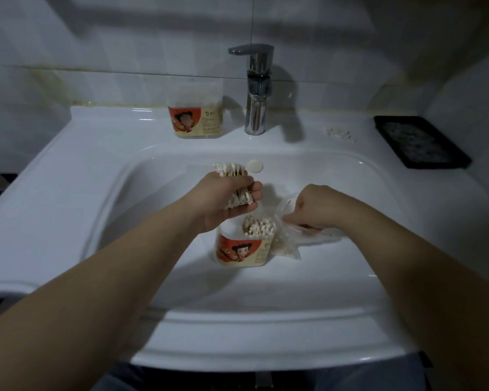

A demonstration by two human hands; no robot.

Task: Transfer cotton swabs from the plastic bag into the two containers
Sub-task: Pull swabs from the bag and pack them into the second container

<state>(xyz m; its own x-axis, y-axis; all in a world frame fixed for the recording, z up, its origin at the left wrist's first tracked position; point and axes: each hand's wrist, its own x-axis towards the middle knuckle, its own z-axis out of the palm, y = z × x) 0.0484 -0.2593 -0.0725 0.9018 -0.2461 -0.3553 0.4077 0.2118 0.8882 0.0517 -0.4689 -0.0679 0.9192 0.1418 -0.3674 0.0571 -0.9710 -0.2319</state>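
Swab bundle (239,198) is being gripped by left hand (223,203), fingers (256,190) curled round it, just above near container (242,251) mouth, axis tilted; plastic bag (288,244) beside container is being pinched by right hand (314,207).

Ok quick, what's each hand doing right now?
Left hand: grips a bundle of swabs.
Right hand: holds the bag.

Before me a white glazed sink (68,170) stands in dim light against a wall (124,38) of pale tiles, with a chrome tap (256,88) upright at the middle of its rear edge, a round white cap (255,166) on the basin's rear wall, and a black tray (421,142) at its right rear corner.
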